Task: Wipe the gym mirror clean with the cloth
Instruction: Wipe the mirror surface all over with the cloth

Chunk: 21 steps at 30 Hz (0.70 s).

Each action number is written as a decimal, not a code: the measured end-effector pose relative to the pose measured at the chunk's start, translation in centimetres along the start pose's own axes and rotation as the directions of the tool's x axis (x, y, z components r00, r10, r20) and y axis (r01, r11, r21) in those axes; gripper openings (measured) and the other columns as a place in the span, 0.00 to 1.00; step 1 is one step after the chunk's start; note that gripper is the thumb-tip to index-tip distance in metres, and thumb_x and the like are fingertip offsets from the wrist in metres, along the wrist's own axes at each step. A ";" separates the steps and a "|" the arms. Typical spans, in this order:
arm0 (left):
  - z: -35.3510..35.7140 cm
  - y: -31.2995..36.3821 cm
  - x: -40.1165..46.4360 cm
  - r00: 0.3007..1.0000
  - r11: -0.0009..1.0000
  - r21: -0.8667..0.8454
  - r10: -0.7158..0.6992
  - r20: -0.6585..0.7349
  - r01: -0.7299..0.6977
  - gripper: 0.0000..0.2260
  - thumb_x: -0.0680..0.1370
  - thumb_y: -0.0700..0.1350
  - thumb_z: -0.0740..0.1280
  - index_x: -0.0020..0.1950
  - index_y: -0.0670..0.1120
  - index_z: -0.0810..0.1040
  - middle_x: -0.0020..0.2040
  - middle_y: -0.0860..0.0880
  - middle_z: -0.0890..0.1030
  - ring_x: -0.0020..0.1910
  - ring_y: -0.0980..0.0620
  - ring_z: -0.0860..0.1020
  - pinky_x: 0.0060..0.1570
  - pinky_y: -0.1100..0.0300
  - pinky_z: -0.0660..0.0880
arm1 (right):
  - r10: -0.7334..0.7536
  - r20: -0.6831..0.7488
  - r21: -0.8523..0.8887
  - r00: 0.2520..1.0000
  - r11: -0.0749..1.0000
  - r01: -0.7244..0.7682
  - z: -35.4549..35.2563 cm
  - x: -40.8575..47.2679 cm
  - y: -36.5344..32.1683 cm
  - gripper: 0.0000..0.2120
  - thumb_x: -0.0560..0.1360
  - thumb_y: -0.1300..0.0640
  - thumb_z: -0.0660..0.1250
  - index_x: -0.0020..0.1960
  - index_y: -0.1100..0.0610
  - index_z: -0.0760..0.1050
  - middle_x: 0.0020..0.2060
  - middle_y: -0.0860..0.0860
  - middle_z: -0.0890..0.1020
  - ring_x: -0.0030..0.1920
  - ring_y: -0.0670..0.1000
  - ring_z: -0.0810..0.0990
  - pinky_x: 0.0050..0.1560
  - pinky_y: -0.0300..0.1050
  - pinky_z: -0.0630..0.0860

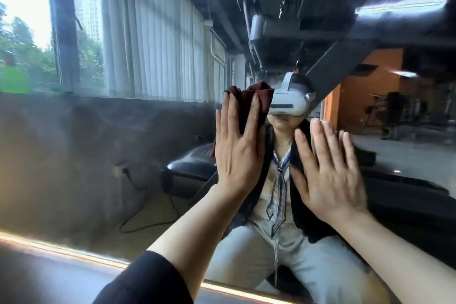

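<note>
Right now the left hand [237, 153] lies flat on the cloth [249, 103], with its fingers [251, 116] straight and spread. It presses the cloth against the mirror [86, 155]. The cloth is dark red and sticks out past the fingertips toward 12 o'clock. It looks soft, thin and light, so it should bunch up and slide easily. A flat palm in the middle of it seems the best way to hold it there, because a loose corner could flop or slip out.

At 3 o'clock from that hand, the right hand [333, 177] is also open, with straight fingers. It holds nothing and seems to rest flat on the glass.

The mirror is hard, smooth and stands upright. It looks hazy at 9 o'clock, so that part likely still needs wiping. Glass can break, so a gentle push looks wise.

In the mirror you can see long pale curtains [153, 39], a window [27, 24] with trees outside, an orange wall [365, 96] and dark gym machines [394, 111]. A bright strip [74, 253] runs along the mirror's bottom edge.
</note>
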State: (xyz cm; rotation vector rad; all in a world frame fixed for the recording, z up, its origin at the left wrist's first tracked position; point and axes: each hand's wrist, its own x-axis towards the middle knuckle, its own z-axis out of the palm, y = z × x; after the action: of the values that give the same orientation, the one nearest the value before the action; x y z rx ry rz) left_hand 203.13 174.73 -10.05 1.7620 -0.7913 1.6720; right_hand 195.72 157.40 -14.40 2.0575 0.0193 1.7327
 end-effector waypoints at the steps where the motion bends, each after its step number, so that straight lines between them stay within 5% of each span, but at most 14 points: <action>1: -0.5 -0.9 0.1 1.000 1.000 0.029 -0.005 -0.012 0.006 0.24 0.82 0.45 0.62 0.78 0.43 0.65 0.78 0.34 0.54 0.78 0.35 0.54 0.73 0.36 0.59 | 0.000 0.006 0.005 1.000 1.000 0.000 0.0 0.1 0.1 0.30 0.83 0.45 0.52 0.80 0.61 0.58 0.79 0.63 0.55 0.80 0.61 0.52 0.79 0.62 0.50; 6: -2.9 -3.7 2.6 0.927 0.929 0.008 -0.370 -0.057 0.371 0.34 0.76 0.54 0.45 0.80 0.41 0.58 0.80 0.36 0.51 0.80 0.36 0.49 0.79 0.44 0.46 | 0.004 0.021 0.013 1.000 1.000 -0.004 0.0 0.1 -0.2 0.30 0.83 0.46 0.53 0.80 0.60 0.58 0.79 0.63 0.56 0.80 0.61 0.53 0.78 0.63 0.52; 10: 1.5 3.9 2.7 0.991 0.991 -0.028 -0.133 -0.011 0.133 0.30 0.78 0.46 0.58 0.80 0.40 0.60 0.79 0.34 0.56 0.79 0.38 0.51 0.78 0.44 0.46 | -0.043 0.068 0.120 0.997 0.992 0.035 -0.9 0.3 0.5 0.30 0.82 0.46 0.55 0.79 0.61 0.61 0.79 0.62 0.57 0.80 0.60 0.55 0.78 0.62 0.56; 13: 4.0 8.1 1.1 1.000 0.999 -0.045 0.010 0.020 -0.009 0.23 0.83 0.42 0.57 0.78 0.39 0.62 0.78 0.35 0.59 0.79 0.40 0.52 0.78 0.48 0.46 | -0.095 0.017 0.285 0.995 0.955 0.086 -3.2 -0.3 4.0 0.26 0.79 0.53 0.58 0.74 0.64 0.70 0.76 0.60 0.65 0.78 0.58 0.61 0.77 0.58 0.60; 16: 3.6 6.9 1.0 0.992 0.992 0.012 0.128 0.020 -0.128 0.24 0.82 0.42 0.60 0.77 0.37 0.64 0.77 0.33 0.61 0.78 0.38 0.57 0.76 0.40 0.56 | 0.034 -0.093 0.194 0.995 0.981 -0.015 -5.0 -0.7 12.1 0.25 0.81 0.54 0.57 0.74 0.65 0.68 0.75 0.62 0.67 0.77 0.59 0.63 0.79 0.56 0.55; 18: 2.3 6.4 2.5 0.996 0.997 0.002 -0.080 -0.036 0.080 0.27 0.81 0.47 0.56 0.79 0.37 0.61 0.78 0.33 0.58 0.79 0.36 0.55 0.75 0.38 0.57 | 0.121 -0.094 0.044 0.988 0.992 -0.118 -5.2 -0.8 18.2 0.27 0.83 0.52 0.53 0.78 0.64 0.62 0.78 0.62 0.62 0.79 0.60 0.58 0.80 0.58 0.50; 20: 2.2 8.7 4.3 0.928 0.933 -0.075 -0.358 -0.104 0.352 0.34 0.77 0.54 0.46 0.80 0.40 0.57 0.80 0.36 0.54 0.80 0.39 0.51 0.77 0.43 0.50 | 0.165 -0.028 -0.054 0.986 0.985 -0.166 -4.8 -1.2 22.0 0.29 0.85 0.47 0.48 0.81 0.61 0.56 0.79 0.63 0.56 0.80 0.60 0.53 0.79 0.61 0.48; 21: 2.9 10.8 4.8 0.914 0.923 -0.079 -0.385 -0.130 0.378 0.34 0.76 0.54 0.44 0.81 0.40 0.56 0.80 0.36 0.53 0.80 0.39 0.50 0.78 0.44 0.49 | 0.172 -0.005 -0.061 0.985 0.983 -0.172 -4.4 -1.4 22.8 0.30 0.85 0.46 0.47 0.81 0.61 0.54 0.80 0.63 0.55 0.80 0.61 0.52 0.79 0.62 0.48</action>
State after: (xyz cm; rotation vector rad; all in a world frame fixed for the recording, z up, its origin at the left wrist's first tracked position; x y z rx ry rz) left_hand 197.08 165.27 -5.25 1.6143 -0.3890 1.4771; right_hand 185.09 137.92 -7.35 2.0675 -0.2153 1.8104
